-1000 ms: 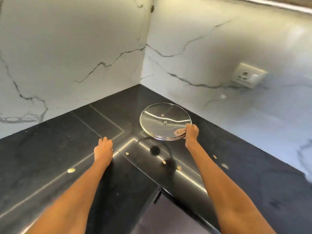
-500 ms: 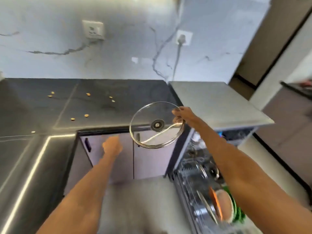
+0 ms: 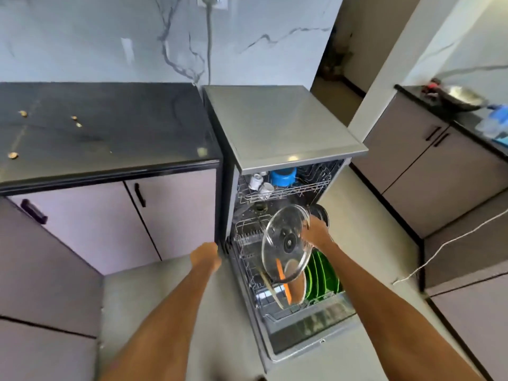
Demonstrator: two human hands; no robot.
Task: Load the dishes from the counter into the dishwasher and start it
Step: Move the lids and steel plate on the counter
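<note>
My right hand (image 3: 316, 232) grips the rim of a round glass pot lid (image 3: 284, 243) with a dark knob at its centre, tilted on edge above the pulled-out lower rack (image 3: 247, 243) of the open dishwasher (image 3: 277, 125). Green plates (image 3: 323, 273) and an orange-rimmed plate (image 3: 295, 288) stand in that rack. White cups (image 3: 261, 185) and a blue cup (image 3: 283, 176) sit in the upper rack. My left hand (image 3: 206, 255) hangs in the air left of the dishwasher with its fingers curled under, holding nothing. The dishwasher door (image 3: 308, 328) lies open toward me.
A black counter (image 3: 110, 127) with small gold specks runs left of the dishwasher, cabinets (image 3: 170, 215) below it. At right, another counter bears a steel bowl (image 3: 461, 97). A white cable (image 3: 439, 251) trails on the floor.
I turned right from the counter corner to the dishwasher. My right hand carried the glass lid from above the counter down over the lower rack. My left hand left the counter.
</note>
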